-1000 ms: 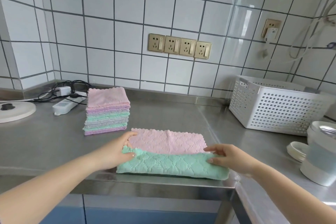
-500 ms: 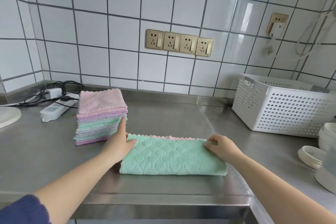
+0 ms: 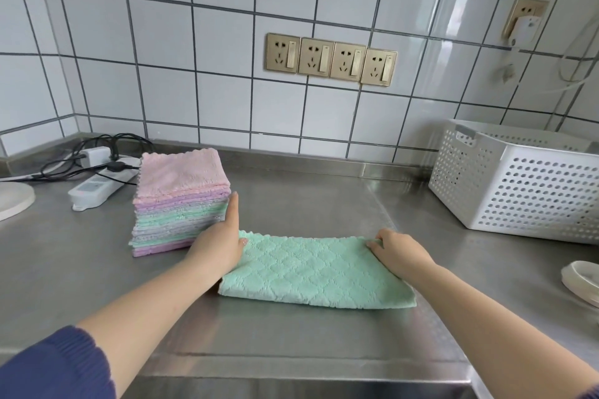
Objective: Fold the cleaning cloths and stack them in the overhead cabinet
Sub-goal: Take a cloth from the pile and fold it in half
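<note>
A mint-green quilted cloth, folded in half into a long strip, lies on the steel counter in front of me. My left hand pinches its far left corner, index finger pointing up beside the pile. My right hand pinches the far right corner with curled fingers. Just left of the cloth stands a tall stack of folded pink, purple and green cloths. No cabinet is in view.
A white perforated basket sits at the back right. A power strip with tangled cables lies back left, beside a white round lid. White dishes sit at the right edge. Wall sockets line the tiles.
The green half of the cloth was folded away from me over the pink side, which is now covered. Both hands moved from the near edge to the far corners.
</note>
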`<control>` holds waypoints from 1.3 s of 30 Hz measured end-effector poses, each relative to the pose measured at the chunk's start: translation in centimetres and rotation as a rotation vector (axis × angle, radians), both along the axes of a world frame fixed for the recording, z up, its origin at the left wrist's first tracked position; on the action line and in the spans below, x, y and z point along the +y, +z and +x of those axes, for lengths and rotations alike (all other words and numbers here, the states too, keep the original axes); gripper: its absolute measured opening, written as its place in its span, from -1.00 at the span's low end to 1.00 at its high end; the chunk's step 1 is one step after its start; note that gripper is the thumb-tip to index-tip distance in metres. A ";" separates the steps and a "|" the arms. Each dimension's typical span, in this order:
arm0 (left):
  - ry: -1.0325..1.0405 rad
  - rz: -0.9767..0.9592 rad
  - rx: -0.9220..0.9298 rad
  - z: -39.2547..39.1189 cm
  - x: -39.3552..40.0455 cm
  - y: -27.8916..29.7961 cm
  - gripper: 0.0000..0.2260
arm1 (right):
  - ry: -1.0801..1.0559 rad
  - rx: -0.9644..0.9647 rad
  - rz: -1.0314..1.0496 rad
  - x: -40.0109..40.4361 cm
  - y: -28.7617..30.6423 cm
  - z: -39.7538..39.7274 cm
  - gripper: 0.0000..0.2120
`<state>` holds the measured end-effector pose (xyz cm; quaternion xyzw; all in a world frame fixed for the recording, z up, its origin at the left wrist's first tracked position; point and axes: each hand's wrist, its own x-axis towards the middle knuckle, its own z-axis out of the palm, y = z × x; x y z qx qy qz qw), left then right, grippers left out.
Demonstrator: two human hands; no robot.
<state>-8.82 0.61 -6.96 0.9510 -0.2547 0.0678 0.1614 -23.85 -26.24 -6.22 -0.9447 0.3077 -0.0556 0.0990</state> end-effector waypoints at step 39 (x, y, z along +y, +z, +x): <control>-0.304 0.274 0.115 -6.6 -1.1 -1.8 -0.49 | 0.147 0.169 -0.052 6.6 -2.6 -3.1 -0.29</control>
